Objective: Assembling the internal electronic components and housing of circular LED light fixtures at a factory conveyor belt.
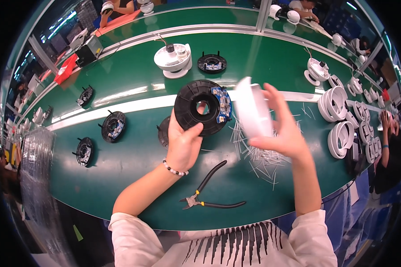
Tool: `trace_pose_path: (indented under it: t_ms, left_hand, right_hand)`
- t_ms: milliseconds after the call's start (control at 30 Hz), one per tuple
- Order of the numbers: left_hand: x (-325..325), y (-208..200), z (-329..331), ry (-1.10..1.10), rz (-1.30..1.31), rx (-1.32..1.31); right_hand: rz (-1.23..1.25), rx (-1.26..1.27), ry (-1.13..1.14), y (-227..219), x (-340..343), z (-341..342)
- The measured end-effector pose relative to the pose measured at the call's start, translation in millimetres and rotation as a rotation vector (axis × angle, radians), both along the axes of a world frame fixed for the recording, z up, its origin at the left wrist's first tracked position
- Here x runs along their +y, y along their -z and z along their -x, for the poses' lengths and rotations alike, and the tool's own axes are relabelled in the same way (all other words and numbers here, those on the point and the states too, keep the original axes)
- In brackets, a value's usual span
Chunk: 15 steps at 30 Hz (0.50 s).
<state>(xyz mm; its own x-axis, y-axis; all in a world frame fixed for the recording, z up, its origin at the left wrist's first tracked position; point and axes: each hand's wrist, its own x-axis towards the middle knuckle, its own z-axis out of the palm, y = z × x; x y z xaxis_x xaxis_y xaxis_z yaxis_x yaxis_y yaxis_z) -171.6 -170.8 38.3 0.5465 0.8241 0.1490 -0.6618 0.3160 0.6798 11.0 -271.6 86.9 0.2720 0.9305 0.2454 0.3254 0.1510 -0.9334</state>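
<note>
My left hand [184, 144] is closed on the rim of a black round plastic base [187, 103] with a hole in its middle. A blue circuit board [221, 104] sits on the base's right side, facing up toward me. My right hand [284, 127] grips a smooth white curved plastic shell [252, 111], slightly blurred, with fingers and thumb at its right side. The shell is tilted on edge close to the board, a narrow gap between them. Below on the green table lie diagonal cutters [193, 200] with black handles, their jaws toward the left.
Thin white plastic strips [267, 162] are heaped beneath my right hand. Several similar black bases [113, 127] lie to the left. White rings [338, 138] stack at the right edge. A white assembly [173, 60] stands on the far green belt. Other people work beyond and at the right.
</note>
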Motion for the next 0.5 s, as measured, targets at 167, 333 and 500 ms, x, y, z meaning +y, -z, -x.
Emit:
trace_pose_path:
  t_ms: [167, 333, 500]
  left_hand:
    - [-5.4, 8.0, 5.2, 0.221, -0.099, 0.202]
    - [24.2, -1.6, 23.0, 0.726, 0.014, -0.147]
    - [26.4, -10.3, 18.8, 0.599, 0.304, -0.163]
  right_hand:
    - [-0.141, -0.404, 0.079, 15.1, 23.0, 49.7]
    - [-0.132, -0.353, 0.006, 13.0, 22.4, 54.3]
    - [-0.250, -0.525, -0.025, 10.6, 22.7, 66.4]
